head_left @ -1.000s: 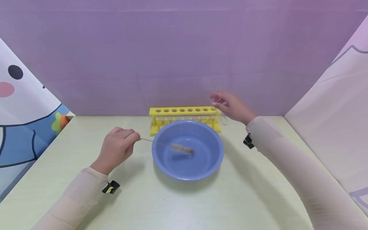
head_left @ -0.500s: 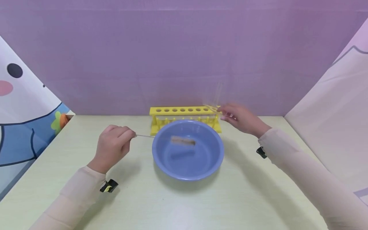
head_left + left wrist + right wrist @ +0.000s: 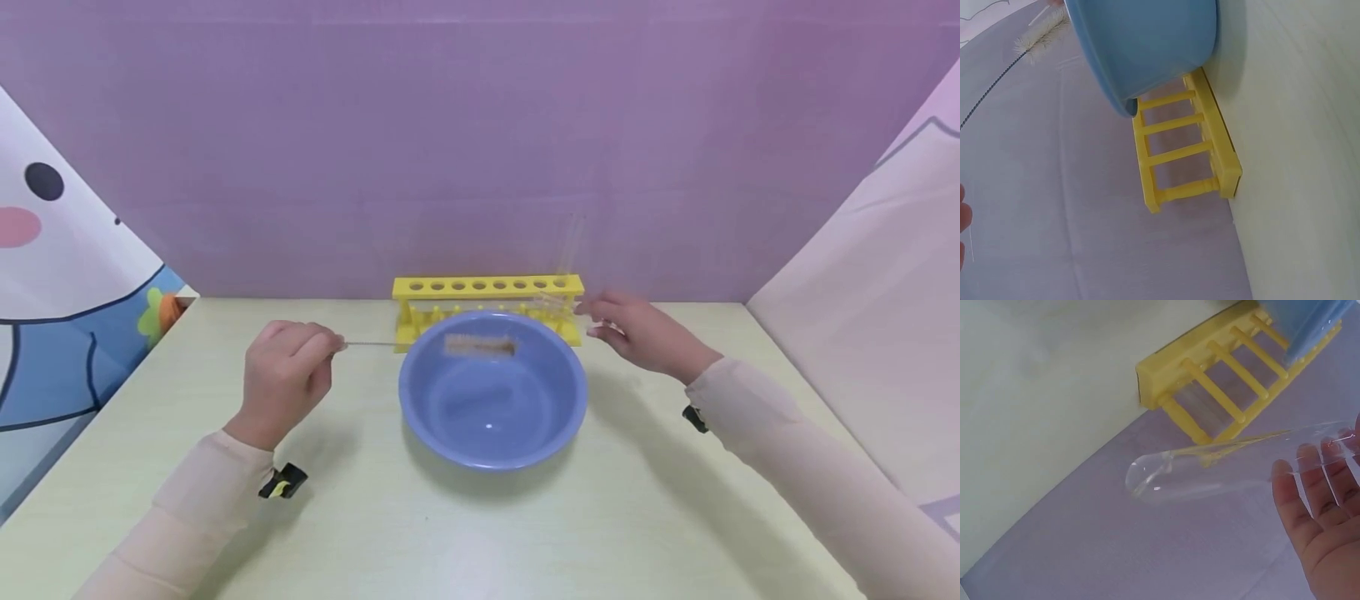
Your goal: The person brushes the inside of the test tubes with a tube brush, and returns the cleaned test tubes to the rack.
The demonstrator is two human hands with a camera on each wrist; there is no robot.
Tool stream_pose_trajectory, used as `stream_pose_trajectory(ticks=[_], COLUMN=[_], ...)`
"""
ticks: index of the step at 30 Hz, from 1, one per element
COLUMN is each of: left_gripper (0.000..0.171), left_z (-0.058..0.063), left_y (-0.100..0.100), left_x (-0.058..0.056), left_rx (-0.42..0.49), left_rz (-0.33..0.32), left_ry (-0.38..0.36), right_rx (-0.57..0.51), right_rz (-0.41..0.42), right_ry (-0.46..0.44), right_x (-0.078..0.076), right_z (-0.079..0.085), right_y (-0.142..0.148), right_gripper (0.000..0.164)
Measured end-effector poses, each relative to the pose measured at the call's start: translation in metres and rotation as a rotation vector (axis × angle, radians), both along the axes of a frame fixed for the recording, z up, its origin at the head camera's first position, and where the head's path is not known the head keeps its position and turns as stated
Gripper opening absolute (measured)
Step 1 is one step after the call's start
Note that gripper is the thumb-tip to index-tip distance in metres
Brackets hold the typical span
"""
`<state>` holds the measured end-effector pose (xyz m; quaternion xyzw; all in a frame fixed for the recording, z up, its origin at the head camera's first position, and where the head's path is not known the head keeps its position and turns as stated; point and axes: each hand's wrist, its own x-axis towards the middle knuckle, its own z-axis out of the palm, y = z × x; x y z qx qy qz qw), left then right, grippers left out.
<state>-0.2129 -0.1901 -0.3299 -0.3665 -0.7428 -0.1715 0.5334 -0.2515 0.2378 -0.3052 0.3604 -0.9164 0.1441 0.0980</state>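
My left hand pinches the thin wire handle of a test tube brush. Its pale bristle head is over the far part of a blue basin, blurred in the head view but sharp in the left wrist view. To the right of the basin, my right hand holds a clear test tube between thumb and fingers. That tube lies nearly level, its rounded end showing in the right wrist view. Brush and tube are apart.
Behind the basin stands a yellow test tube rack with a row of holes. Another clear test tube is upright at its right end. A purple backdrop rises at the table's back edge.
My right hand has moved right and lower with the test tube, which has tipped to nearly level. My left hand has drawn slightly left, and the brush head has shifted towards the basin's far side.
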Motion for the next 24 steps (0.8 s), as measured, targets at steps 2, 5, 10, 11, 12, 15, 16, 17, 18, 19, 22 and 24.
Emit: stream_pose_trajectory(ticks=[2,5,10,11,12,15,16,17,18,19,22,24], left_gripper=[0.022,0.023,0.022,0.022,0.023,0.023,0.023,0.024,0.024,0.024,0.023,0.023], left_z=[0.001,0.002,0.003,0.003,0.003,0.004,0.004,0.004,0.005,0.005,0.007,0.007], left_y=[0.000,0.001,0.003,0.003,0.003,0.005,0.005,0.005,0.006,0.006,0.006,0.007], left_x=[0.000,0.000,0.001,0.001,0.001,0.001,0.001,0.001,0.001,0.001,0.001,0.001], left_rx=[0.019,0.051,0.084,0.090,0.098,0.121,0.129,0.137,0.143,0.148,0.156,0.162], left_rz=[-0.007,-0.018,-0.019,-0.020,-0.022,-0.027,-0.028,-0.029,-0.030,-0.030,-0.026,-0.026], left_ry=[0.009,0.022,0.039,0.042,0.046,0.054,0.058,0.062,0.065,0.067,0.075,0.081], right_rx=[0.017,0.033,0.031,0.031,0.033,0.039,0.041,0.042,0.042,0.041,0.038,0.033], right_rz=[0.000,-0.001,0.001,0.002,0.003,0.005,0.006,0.009,0.011,0.015,0.029,0.037], right_ry=[0.016,0.042,0.060,0.059,0.059,0.061,0.063,0.066,0.069,0.074,0.089,0.098], right_x=[0.003,0.006,0.011,0.012,0.013,0.016,0.016,0.017,0.017,0.017,0.017,0.017], right_z=[-0.003,-0.007,-0.013,-0.015,-0.016,-0.018,-0.019,-0.019,-0.019,-0.019,-0.019,-0.019], right_y=[0.001,0.002,0.003,0.002,0.002,0.001,0.001,0.001,0.001,0.001,0.000,-0.001], right_gripper=[0.033,0.033,0.033,0.033,0.034,0.035,0.035,0.036,0.036,0.036,0.036,0.036])
